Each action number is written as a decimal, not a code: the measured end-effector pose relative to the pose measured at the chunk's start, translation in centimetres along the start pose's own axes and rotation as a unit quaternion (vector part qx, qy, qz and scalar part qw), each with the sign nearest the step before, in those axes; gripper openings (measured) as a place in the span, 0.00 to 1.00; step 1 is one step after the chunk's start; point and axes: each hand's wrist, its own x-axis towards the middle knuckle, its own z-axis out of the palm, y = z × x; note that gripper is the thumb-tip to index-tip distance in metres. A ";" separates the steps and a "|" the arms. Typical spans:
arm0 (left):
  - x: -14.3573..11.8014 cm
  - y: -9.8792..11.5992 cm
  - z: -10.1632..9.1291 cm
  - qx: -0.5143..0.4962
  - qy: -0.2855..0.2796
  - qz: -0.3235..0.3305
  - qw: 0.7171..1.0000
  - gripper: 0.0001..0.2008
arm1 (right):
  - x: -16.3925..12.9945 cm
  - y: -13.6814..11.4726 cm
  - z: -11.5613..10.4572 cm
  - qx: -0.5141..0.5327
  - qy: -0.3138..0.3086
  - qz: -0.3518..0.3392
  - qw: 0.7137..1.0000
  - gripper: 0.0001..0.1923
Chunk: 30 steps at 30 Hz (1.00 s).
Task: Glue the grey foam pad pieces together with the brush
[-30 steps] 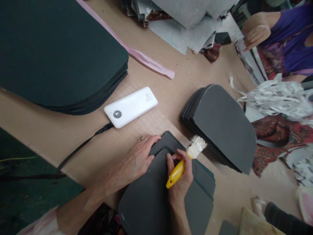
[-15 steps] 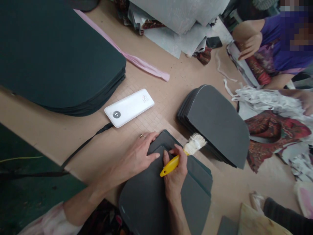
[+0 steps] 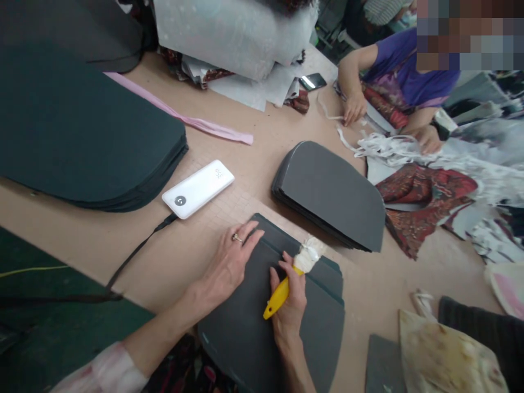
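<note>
We are pressing our left hand [image 3: 229,265] flat, fingers together and stretched out, on the top dark foam sheet [image 3: 254,322] of a small pile lying at the near edge of the table [image 3: 82,234]. Our right hand [image 3: 289,303] is gripping a yellow-handled brush [image 3: 286,284], fingers clamped around the handle, and its white bristles are touching the sheet near its far end. A white power bank [image 3: 197,189] is lying just beyond our left hand, showing a small display with digits we cannot read surely. A second pile of grey sheets [image 3: 331,194] is lying behind the brush. Another person's hands [image 3: 354,109] are working with white strips [image 3: 393,147] across the table.
</note>
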 end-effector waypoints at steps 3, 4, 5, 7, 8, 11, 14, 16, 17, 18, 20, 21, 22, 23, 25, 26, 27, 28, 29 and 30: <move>-0.1 0.1 0.8 0.039 -0.049 0.089 0.994 0.27 | 0.0 0.4 0.3 -0.054 -0.026 -0.018 0.998 0.10; -0.1 0.1 1.0 0.058 -0.063 0.102 0.991 0.26 | 0.1 0.5 0.4 -0.065 -0.029 -0.029 0.997 0.10; -0.1 0.0 1.2 0.078 -0.071 0.108 0.989 0.26 | 0.1 0.6 0.4 -0.071 -0.030 -0.041 0.996 0.10; 0.0 0.0 1.4 0.112 -0.077 0.112 0.984 0.26 | 0.0 1.3 0.0 -0.072 -0.040 -0.061 0.995 0.11; 0.0 0.0 1.4 0.123 -0.080 0.112 0.983 0.26 | -0.3 1.8 -0.5 -0.071 -0.049 -0.069 0.994 0.12; 0.2 0.2 1.4 0.146 -0.084 0.108 0.980 0.29 | -1.8 4.3 -3.2 -0.082 -0.060 -0.068 0.992 0.16; 0.2 0.6 1.3 0.164 -0.087 0.092 0.978 0.30 | -3.8 7.2 -6.6 -0.103 -0.031 -0.022 0.994 0.16; 0.2 1.0 1.4 0.177 -0.089 0.081 0.977 0.31 | -5.0 8.4 -8.4 -0.116 0.002 0.018 0.993 0.15; 0.2 1.1 1.4 0.185 -0.090 0.076 0.976 0.31 | -5.5 8.6 -9.0 -0.124 0.020 0.036 0.991 0.14; 0.2 1.2 1.4 0.193 -0.090 0.073 0.974 0.31 | -5.9 8.6 -9.4 -0.129 0.036 0.054 0.990 0.14; 0.3 1.3 1.4 0.208 -0.089 0.071 0.971 0.31 | -6.3 8.2 -9.5 -0.125 0.050 0.074 0.988 0.13; 0.3 1.4 1.4 0.215 -0.087 0.070 0.970 0.31 | -6.3 7.9 -9.2 -0.114 0.043 0.072 0.990 0.13; 0.4 1.4 1.3 0.222 -0.086 0.070 0.969 0.32 | -6.2 7.7 -8.9 -0.102 0.029 0.065 0.992 0.13; 0.6 1.4 1.2 0.227 -0.082 0.070 0.968 0.31 | -5.8 7.6 -8.4 -0.094 0.011 0.054 0.994 0.13; 1.0 1.5 1.1 0.237 -0.070 0.073 0.966 0.31 | -4.7 7.9 -7.6 -0.090 -0.013 0.032 0.995 0.13; 1.2 1.4 1.2 0.241 -0.062 0.078 0.965 0.30 | -4.0 8.2 -7.2 -0.094 -0.017 0.023 0.995 0.14; 1.4 1.4 1.3 0.241 -0.053 0.086 0.965 0.28 | -3.3 8.6 -6.9 -0.099 -0.015 0.012 0.995 0.14; 1.6 1.2 1.4 0.238 -0.044 0.095 0.965 0.27 | -2.7 9.0 -6.7 -0.103 -0.014 0.001 0.995 0.13; 1.7 1.0 1.7 0.231 -0.037 0.107 0.966 0.25 | -2.1 9.4 -6.6 -0.107 -0.013 -0.008 0.994 0.13; 1.9 0.6 2.0 0.221 -0.031 0.117 0.968 0.23 | -1.7 9.6 -6.6 -0.111 -0.012 -0.013 0.994 0.13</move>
